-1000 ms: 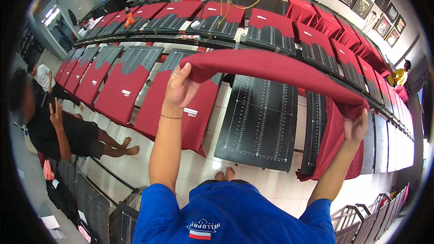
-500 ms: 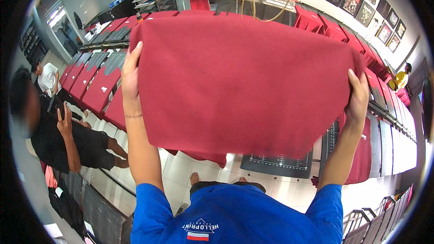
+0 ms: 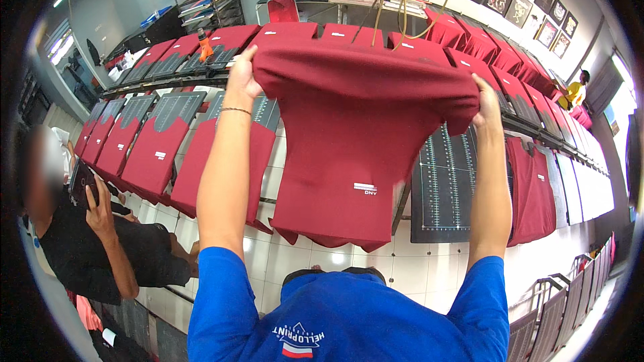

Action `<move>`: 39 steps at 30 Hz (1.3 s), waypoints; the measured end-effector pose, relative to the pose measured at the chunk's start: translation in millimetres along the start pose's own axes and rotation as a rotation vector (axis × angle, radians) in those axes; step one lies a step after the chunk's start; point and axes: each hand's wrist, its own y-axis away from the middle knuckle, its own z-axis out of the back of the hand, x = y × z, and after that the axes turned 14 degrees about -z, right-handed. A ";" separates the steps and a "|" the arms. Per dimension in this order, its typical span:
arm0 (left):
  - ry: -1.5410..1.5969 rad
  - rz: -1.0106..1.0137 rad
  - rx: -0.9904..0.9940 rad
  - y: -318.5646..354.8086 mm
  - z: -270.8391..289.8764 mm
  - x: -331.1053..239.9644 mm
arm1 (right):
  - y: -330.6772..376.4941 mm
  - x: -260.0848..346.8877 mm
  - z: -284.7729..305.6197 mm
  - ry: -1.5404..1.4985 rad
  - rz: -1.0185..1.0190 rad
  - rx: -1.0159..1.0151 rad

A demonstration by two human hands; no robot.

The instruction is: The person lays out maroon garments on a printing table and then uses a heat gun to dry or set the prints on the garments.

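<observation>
Stretched between my hands is a maroon T-shirt (image 3: 362,87), its upper part bunched into folds. My left hand (image 3: 244,75) grips its left corner and my right hand (image 3: 487,102) its right, fingers closed on the cloth. Below the folds, maroon cloth lies flat over a board, with a small white print (image 3: 365,188) near its front edge. Whether the raised cloth and the flat cloth are one piece, I cannot tell. Beside it on the right is a bare dark board (image 3: 444,188) with white ruler markings.
More boards with maroon shirts (image 3: 157,151) run along both sides and the far row. An orange-handled tool (image 3: 204,45) stands at the far left. Cords (image 3: 402,7) hang ahead. A person in black (image 3: 111,241) holds a phone on my left; a person in yellow (image 3: 575,94) is far right.
The maroon cloth, spread wide in front of me before, has moved away and gathered into folds. The printed front below it now shows. Both my hands have moved closer together.
</observation>
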 end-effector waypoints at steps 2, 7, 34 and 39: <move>0.004 -0.102 0.061 5.9 -3.2 -29.8 | 23.6 10.8 -12.8 0.000 0.085 0.061; -0.153 -0.197 0.076 133.8 -34.2 -67.6 | 124.0 -35.4 -46.3 0.114 0.126 -0.094; -1.083 0.660 -0.251 475.8 268.3 64.1 | 309.6 -412.6 135.5 0.263 -0.829 -0.704; -1.632 0.308 0.069 421.1 263.6 98.3 | 256.7 -411.9 145.1 0.877 -0.811 -0.626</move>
